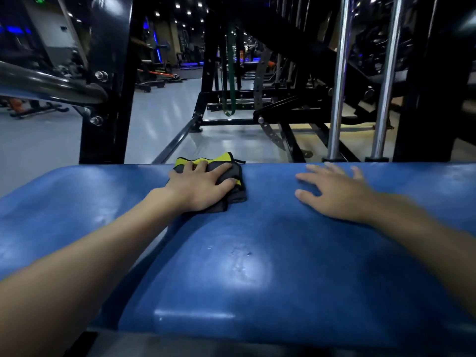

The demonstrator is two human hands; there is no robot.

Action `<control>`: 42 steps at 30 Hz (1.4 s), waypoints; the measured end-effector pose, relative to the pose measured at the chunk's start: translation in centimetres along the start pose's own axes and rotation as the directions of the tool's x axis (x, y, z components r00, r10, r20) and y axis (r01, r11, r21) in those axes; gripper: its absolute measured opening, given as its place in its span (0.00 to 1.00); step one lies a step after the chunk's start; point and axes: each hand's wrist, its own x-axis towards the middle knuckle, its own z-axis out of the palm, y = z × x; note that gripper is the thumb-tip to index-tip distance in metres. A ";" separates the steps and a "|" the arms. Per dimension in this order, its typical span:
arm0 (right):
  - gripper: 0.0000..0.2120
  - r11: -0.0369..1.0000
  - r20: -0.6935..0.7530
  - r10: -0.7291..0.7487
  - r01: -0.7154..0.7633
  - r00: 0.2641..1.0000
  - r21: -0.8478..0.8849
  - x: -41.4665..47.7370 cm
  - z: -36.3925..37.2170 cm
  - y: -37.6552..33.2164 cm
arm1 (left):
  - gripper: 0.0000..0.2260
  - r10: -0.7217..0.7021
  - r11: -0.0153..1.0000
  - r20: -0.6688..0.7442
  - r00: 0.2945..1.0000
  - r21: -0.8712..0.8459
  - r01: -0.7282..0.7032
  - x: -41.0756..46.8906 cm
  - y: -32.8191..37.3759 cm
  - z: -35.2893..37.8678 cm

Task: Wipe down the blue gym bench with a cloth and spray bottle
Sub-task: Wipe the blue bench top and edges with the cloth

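Closest to the cam, both bare forearms are reaching out over the blue bench [257, 266], whose padded vinyl top is filling the lower frame w/ glossy, damp-looking patches. Left hand [203, 188] is pressing down on the cloth [236, 194], a folded grey and yellow rag lying near the pad's far edge, approx. mid-width; fingers are spreading over it while the thumb is hooking the fold's side, so it's pinching as well as pushing. Right hand [337, 194] is lying flat and open on the pad, well apart from the rag, holding nothing, a bit blurred. Spray bottle isn't in view. Cloth is looking light, soft and floppy, prob. apt to bunch, so a flat palm on top w/ the thumb gripping the fold seems the best hold. Vinyl is looking firm but slick.
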 end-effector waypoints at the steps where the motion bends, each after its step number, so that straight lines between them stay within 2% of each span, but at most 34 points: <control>1: 0.30 0.998 0.053 0.062 -0.060 0.997 -0.035 -0.2 0.4 1.1 | 0.27 0.009 1.000 -0.001 1.000 0.002 -0.009 0.2 1.0 0.1; 3: 0.32 0.994 0.098 0.099 -0.095 0.990 -0.050 -0.4 1.4 1.8 | 0.27 0.028 1.000 -0.002 1.000 0.000 -0.028 0.6 3.1 0.2; 8: 0.30 0.999 0.076 0.045 -0.045 0.996 0.005 -0.4 1.5 1.8 | 0.27 0.050 0.999 -0.003 0.999 0.003 -0.050 0.9 7.6 0.3; 10: 0.28 0.996 0.052 0.010 -0.015 0.999 0.088 -0.7 1.0 2.6 | 0.28 0.057 0.998 0.000 0.998 0.017 -0.057 1.0 9.2 0.4; 12: 0.23 0.979 -0.036 -0.010 0.017 0.999 0.204 -0.7 0.3 3.8 | 0.28 0.070 0.997 0.003 0.998 0.022 -0.070 0.9 11.1 0.4; 15: 0.23 0.950 -0.081 0.010 0.016 0.997 0.313 -0.9 -1.1 5.8 | 0.29 0.108 0.994 0.011 0.994 -0.002 -0.108 0.6 13.4 0.3; 18: 0.23 0.967 -0.091 -0.038 0.060 0.995 0.248 -0.8 -1.9 6.4 | 0.27 0.108 0.989 0.021 0.994 -0.104 -0.106 -0.4 12.3 -0.6; 20: 0.23 0.969 -0.151 -0.083 0.115 0.985 0.220 -0.1 -2.4 5.1 | 0.26 0.085 0.986 0.001 0.996 -0.141 -0.084 -1.5 10.3 -1.2; 23: 0.22 0.931 -0.258 -0.151 0.225 0.954 0.288 1.8 -2.8 0.5 | 0.25 -0.008 0.982 -0.026 1.000 -0.190 0.003 -3.4 7.0 -1.5; 26: 0.26 0.887 -0.128 -0.197 0.232 0.972 0.400 3.6 -2.5 -4.0 | 0.28 -0.061 0.971 0.057 0.996 -0.230 0.073 -4.6 5.6 -1.4; 28: 0.29 0.932 0.006 -0.213 0.202 0.977 0.301 4.6 -1.5 -5.2 | 0.23 -0.072 0.979 0.049 0.996 -0.189 0.080 -4.9 5.5 -1.2; 30: 0.34 0.967 0.082 -0.211 0.196 0.974 0.161 5.5 -0.5 -5.1 | 0.21 -0.067 0.982 0.021 0.998 -0.174 0.070 -5.1 5.6 -1.2; 38: 0.35 0.980 0.098 -0.180 0.169 0.979 0.108 6.5 -0.7 -1.4 | 0.23 -0.108 0.981 0.028 0.994 -0.162 0.111 -4.8 6.7 -1.9; 42: 0.35 0.994 0.081 -0.097 0.092 0.992 0.066 5.8 -1.1 2.6 | 0.23 -0.031 0.989 0.060 0.998 -0.141 0.039 -5.0 7.2 -1.6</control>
